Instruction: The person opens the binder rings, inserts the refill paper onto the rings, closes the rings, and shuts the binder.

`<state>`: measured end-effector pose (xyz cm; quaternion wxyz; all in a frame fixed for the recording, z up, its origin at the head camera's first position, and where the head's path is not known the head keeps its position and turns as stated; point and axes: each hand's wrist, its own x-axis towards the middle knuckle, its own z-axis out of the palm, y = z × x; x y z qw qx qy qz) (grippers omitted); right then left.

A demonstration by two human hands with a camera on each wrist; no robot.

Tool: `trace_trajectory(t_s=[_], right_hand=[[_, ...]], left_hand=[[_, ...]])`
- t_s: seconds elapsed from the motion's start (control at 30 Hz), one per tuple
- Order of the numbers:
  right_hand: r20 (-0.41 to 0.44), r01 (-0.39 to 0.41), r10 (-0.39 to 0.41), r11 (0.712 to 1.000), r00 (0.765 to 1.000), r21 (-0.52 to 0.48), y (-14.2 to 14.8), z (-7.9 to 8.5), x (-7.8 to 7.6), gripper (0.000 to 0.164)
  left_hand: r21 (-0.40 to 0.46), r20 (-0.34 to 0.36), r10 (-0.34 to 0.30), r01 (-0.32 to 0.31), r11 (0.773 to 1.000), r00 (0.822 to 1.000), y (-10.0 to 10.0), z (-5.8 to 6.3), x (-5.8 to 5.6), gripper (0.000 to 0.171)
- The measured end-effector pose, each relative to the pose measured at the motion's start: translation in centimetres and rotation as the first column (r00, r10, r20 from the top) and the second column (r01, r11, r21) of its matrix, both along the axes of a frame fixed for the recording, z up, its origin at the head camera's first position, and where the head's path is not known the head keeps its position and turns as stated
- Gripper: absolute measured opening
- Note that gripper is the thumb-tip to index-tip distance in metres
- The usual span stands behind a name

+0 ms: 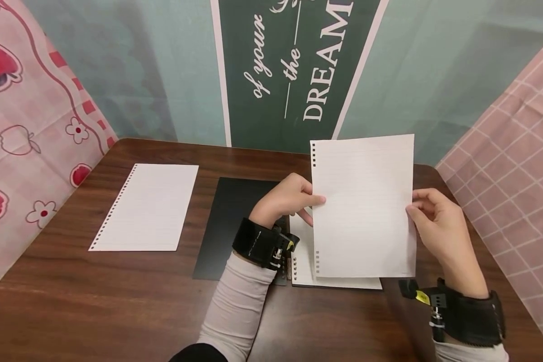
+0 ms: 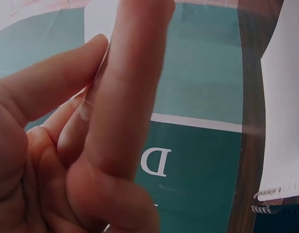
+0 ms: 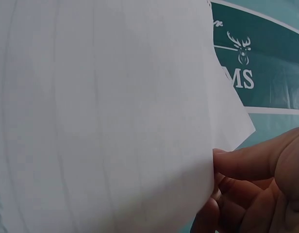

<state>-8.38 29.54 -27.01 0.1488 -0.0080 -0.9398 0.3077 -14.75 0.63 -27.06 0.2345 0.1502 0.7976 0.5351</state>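
1. From here, the hole-punched loose-leaf sheet (image 1: 362, 206) is held up over the open ring notebook (image 1: 235, 216) on the bench (image 1: 117, 306).
2. The left hand's (image 1: 286, 198) grip pinches its holed edge, between the visible holes; the right hand's (image 1: 445, 229) pinches the opposite edge.
3. I'd pinch lightly, hands level, drawing the paper just taut without creasing it.

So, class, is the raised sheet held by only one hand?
No, the left hand and right hand pinch opposite edges of the raised sheet.
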Motion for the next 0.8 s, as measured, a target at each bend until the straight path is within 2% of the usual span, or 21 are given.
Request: trace_trajectory(t_s=[0.17, 0.37, 0.63, 0.8], right_hand=[[0.014, -0.005, 0.005, 1.0, 1.0, 0.009, -0.1, 0.0, 0.0, 0.023], [0.047, -0.017, 0.016, 1.0, 0.999, 0.015, -0.3, 0.0, 0.0, 0.023], [0.073, -0.081, 0.08, 0.997, 0.994, 0.003, -0.7, -0.3, -0.1, 0.022], [0.086, -0.12, 0.119, 0.993, 0.989, 0.008, -0.9, -0.6, -0.1, 0.023]], left_hand=[[-0.008, 0.013, 0.001, -0.001, 1.0, 1.0, 0.1, -0.3, -0.2, 0.024], [0.002, 0.019, 0.009, -0.009, 1.0, 1.0, -0.1, -0.6, -0.3, 0.019], [-0.02, 0.017, 0.011, -0.01, 1.0, 1.0, -0.8, -0.8, -0.4, 0.032], [-0.053, 0.007, 0.013, -0.012, 0.999, 1.0, -1.2, -0.7, -0.4, 0.031]])
